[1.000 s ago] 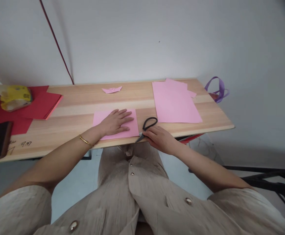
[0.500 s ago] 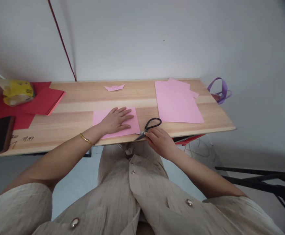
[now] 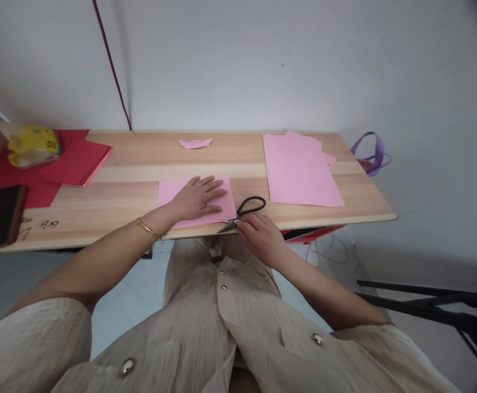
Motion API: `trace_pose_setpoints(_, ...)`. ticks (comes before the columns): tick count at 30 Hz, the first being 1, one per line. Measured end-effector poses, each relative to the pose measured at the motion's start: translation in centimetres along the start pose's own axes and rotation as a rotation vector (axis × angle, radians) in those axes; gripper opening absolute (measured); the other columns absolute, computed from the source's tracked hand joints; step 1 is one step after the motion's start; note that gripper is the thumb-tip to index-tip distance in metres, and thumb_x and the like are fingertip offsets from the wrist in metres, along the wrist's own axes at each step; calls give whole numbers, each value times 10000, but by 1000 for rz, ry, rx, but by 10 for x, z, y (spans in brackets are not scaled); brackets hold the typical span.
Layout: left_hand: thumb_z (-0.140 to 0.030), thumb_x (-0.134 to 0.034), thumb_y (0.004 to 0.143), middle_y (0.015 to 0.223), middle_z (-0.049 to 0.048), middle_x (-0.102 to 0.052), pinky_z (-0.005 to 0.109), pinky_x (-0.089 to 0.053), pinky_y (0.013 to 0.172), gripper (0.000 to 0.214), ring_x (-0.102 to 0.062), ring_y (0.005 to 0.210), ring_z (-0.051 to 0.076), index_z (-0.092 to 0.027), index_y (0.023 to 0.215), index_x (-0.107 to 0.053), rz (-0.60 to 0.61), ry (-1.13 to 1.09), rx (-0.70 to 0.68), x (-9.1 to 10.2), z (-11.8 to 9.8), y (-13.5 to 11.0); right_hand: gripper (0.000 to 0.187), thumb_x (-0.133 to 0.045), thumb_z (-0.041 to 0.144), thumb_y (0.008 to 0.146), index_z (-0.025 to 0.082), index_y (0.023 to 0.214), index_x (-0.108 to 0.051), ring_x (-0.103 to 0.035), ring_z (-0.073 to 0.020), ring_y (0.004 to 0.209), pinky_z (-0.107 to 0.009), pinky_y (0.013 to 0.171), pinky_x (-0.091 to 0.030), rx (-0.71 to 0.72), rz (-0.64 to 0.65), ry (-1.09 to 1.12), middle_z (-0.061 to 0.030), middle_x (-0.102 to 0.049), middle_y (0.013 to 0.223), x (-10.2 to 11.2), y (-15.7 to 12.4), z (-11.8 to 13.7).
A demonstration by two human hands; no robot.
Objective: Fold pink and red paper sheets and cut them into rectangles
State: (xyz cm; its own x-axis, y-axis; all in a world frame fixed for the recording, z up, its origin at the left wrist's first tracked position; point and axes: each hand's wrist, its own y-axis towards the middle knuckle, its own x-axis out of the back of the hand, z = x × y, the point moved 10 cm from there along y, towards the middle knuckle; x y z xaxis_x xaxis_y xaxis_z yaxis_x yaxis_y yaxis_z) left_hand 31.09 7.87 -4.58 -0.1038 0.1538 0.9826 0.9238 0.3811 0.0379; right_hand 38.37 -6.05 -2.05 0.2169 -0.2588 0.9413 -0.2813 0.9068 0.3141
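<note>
At the front of the surface [image 3: 242, 164], pink paper [image 3: 228, 203] is pinned under the spread left hand [image 3: 197, 201], while scissors [image 3: 231, 223] gripped by the right hand [image 3: 261, 237] are shifted farther leftward, the cut apparently advanced.

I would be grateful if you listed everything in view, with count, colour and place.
Table: one, light wood, against the wall
Pink sheet: one, pink, under the left hand
Scissors: one pair, black and grey, in the right hand
Loose paper: at least three pieces, pink, table's right
Folded paper: one, pink, table's far side
Red paper: several sheets, red, table's left
Packet: one, mostly yellow, on the red paper
Flat object: one, dark, table's near left
Strap: one, purple, table's right end
Cord: one, dark red, along the wall
Metal frame: one, black, lower right
Bracelet: one, gold, left wrist
Clothing: beige, on the person
Hands: two, bare, table's near edge
</note>
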Motion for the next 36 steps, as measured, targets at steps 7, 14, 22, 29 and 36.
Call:
trace_pose_setpoints(7, -559, -476, 930, 1551, 67, -383, 524, -200, 1151, 550, -308, 1436, 319, -314, 1422, -493, 5, 6, 11, -1, 2, 0, 211, -472, 198, 971, 173, 1064, -660, -579, -225, 916, -364, 789, -417, 7, -37, -21, -105, -675, 983, 2, 0, 9)
trace_pose_setpoints(14, -597, -435, 935, 1559, 64, -369, 515, -204, 1139, 572, -297, 1438, 319, -298, 1419, -496, 0, 18, -16, -3, 1, 0, 215, -462, 207, 982, 174, 1064, -659, -584, -229, 944, -369, 799, -425, 11, -30, -30, -103, -683, 997, -3, 4, 17)
trace_pose_setpoints(22, -593, -418, 940, 1551, 58, -387, 500, -208, 1132, 556, -295, 1435, 317, -310, 1412, -499, 0, 23, -2, -1, 1, 0, 210, -487, 208, 971, 165, 1090, -654, -579, -238, 961, -382, 806, -433, -10, -11, -8, -113, -676, 1032, -6, 7, 22)
trace_pose_setpoints(29, -595, -413, 943, 1551, 70, -385, 515, -225, 1125, 568, -311, 1426, 322, -285, 1411, -501, -15, 45, -14, -1, 0, 0, 211, -490, 206, 972, 159, 1102, -649, -568, -231, 961, -374, 806, -424, 26, -21, 4, -106, -678, 1026, -9, 9, 27)
trace_pose_setpoints(36, -604, -388, 946, 1549, 57, -391, 497, -253, 1114, 573, -305, 1430, 305, -293, 1415, -493, -19, 69, -19, -1, -1, -1, 176, -513, 193, 957, 162, 1040, -665, -561, -215, 920, -355, 778, -417, 64, -50, -8, -93, -674, 992, -9, 16, 37)
